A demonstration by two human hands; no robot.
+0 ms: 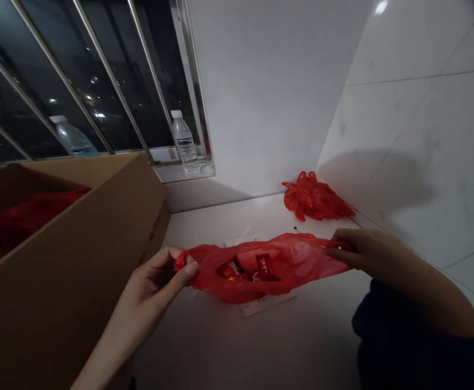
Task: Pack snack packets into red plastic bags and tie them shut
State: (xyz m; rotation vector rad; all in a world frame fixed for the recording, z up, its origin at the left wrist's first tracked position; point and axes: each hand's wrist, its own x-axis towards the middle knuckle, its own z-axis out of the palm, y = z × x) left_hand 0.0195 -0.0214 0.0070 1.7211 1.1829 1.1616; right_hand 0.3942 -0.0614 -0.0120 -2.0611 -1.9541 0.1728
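A red plastic bag (220, 292) is stretched sideways between my two hands, its mouth facing up. Small red printed packets (265, 267) lie inside it, seen through the opening. My left hand (155, 276) pinches the bag's bunched left end between thumb and fingers. At the other end, my right hand (352, 249) grips the right side of the bag, with its fingertips partly hidden by the plastic. Under the bag, a flat pale item (265, 306) shows in part on the white surface (204, 346); I cannot make out what it is.
An open cardboard box (78, 227) with red plastic inside stands close on the left. A bunched red bag (313, 197) rests in the far right corner. Clear bottles (186, 143) stand by the barred window (98, 70). Walls close off the back and right.
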